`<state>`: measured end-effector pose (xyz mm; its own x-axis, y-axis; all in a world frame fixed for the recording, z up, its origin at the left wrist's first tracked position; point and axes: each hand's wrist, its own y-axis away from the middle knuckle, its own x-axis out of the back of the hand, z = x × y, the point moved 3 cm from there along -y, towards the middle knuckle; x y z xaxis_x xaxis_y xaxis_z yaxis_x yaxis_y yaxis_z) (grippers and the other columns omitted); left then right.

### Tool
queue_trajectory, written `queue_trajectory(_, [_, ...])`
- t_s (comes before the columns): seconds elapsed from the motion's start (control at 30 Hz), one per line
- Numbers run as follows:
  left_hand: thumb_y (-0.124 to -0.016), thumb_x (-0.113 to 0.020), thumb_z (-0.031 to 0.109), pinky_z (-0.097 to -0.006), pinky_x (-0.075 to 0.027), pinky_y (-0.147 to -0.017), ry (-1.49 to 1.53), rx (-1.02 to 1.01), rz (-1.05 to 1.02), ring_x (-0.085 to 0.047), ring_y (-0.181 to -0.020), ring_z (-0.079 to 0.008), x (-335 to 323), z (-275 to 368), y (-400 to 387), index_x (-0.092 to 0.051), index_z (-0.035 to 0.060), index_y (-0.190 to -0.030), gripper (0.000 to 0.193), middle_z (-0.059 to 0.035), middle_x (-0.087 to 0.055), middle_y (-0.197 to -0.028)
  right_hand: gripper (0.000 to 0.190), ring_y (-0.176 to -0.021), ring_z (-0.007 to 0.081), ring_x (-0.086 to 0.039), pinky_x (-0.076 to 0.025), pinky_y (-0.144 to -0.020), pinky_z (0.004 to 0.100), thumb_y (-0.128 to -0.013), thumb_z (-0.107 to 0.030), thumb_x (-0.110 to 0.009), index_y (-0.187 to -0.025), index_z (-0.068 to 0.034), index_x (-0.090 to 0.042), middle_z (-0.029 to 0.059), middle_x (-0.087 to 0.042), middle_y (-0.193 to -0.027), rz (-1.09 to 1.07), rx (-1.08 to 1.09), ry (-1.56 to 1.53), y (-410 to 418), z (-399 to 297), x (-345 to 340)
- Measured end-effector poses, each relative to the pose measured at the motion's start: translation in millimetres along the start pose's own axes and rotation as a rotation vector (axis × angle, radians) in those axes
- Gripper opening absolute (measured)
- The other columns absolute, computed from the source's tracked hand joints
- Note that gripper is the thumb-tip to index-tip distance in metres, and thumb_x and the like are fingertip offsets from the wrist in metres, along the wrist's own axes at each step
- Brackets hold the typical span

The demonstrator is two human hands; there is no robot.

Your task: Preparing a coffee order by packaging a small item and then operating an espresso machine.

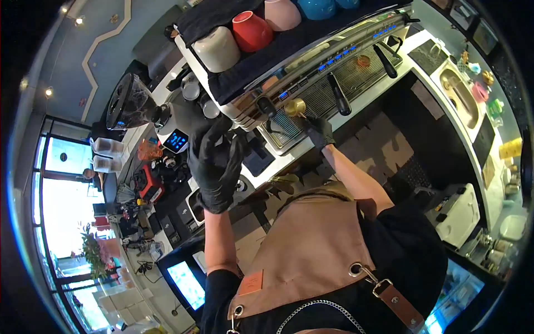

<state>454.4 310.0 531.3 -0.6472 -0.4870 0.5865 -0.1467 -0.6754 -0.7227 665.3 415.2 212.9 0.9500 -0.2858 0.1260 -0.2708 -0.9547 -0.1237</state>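
My right hand, in a black glove, grips the handle of a small gold-coloured metal pitcher. That pitcher is over the slatted drip tray of a chrome espresso machine, near its left end. My left hand, also gloved in black, is raised by the machine's left corner with its fingers bent and apart; nothing shows in it. A black knob sits on the machine's front, left of the pitcher. Two black portafilter handles stick out farther right.
Several cups, among them a red one, stand upside down on the machine. A coffee grinder with a lit display is at the left. A glass with brown liquid stands on the tray. A sink lies at the right.
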Motion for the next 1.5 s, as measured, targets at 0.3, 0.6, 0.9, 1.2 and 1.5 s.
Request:
queue_trajectory(0.3, [-0.065, -0.08, 0.034, -0.0516, -0.032, -0.108, -0.47, -0.254, -0.264, -0.041, -0.13, -0.035, -133, 35, -83, -0.042, 0.0081, -0.144, 0.091, -0.0158, -0.045, -0.142, 0.036, -0.051, 0.0074, -0.051, -0.04, -0.047, 0.0254, -0.089, -0.037, -0.074, -0.099, -0.003, -0.073, 0.0025, -0.068, -0.07, -0.195, -0.483, -0.346, -4, 16, 6])
queue_trajectory(0.6, [-0.058, -0.082, 0.037, -0.0538, -0.035, -0.1, -0.549, -0.166, -0.322, -0.046, -0.124, -0.0342, -155, 25, -95, -0.046, 0.006, -0.137, 0.092, -0.016, -0.049, -0.134, 0.038, -0.051, 0.0041, -0.046, -0.035, -0.044, 0.0219, -0.09, -0.031, -0.073, -0.121, -0.009, -0.066, 0.0003, -0.069, -0.081, -0.214, -0.515, -0.524, -1, 32, 22])
queue_trajectory(0.9, [-0.056, -0.086, 0.037, -0.0525, -0.037, -0.097, -0.532, -0.22, -0.263, -0.048, -0.119, -0.0335, -151, 18, -88, -0.045, 0.0084, -0.138, 0.096, -0.0146, -0.051, -0.128, 0.028, -0.045, 0.0041, -0.042, -0.034, -0.044, 0.0223, -0.093, -0.034, -0.069, -0.108, -0.011, -0.067, 0.0038, -0.069, -0.08, -0.095, -0.511, -0.542, 18, 31, 52])
queue_trajectory(1.2, [-0.056, -0.086, 0.038, -0.0512, -0.036, -0.099, -0.566, -0.196, -0.268, -0.05, -0.115, -0.0328, -152, 14, -86, -0.044, 0.0098, -0.14, 0.099, -0.0136, -0.052, -0.125, 0.033, -0.055, 0.0094, -0.05, -0.034, -0.045, 0.0279, -0.1, -0.042, -0.05, -0.106, -0.014, -0.068, -0.0015, -0.068, -0.084, -0.074, -0.866, -0.434, 71, 139, 118])
queue_trajectory(1.5, [-0.056, -0.086, 0.037, -0.0518, -0.037, -0.095, -0.548, -0.178, -0.304, -0.05, -0.113, -0.0318, -151, 18, -88, -0.042, 0.0104, -0.142, 0.101, -0.0138, -0.051, -0.123, 0.036, -0.054, 0.0086, -0.047, -0.033, -0.045, 0.0263, -0.098, -0.046, -0.052, -0.114, -0.018, -0.067, -0.0043, -0.067, -0.085, -0.108, -1.032, -0.407, 99, 171, 147])
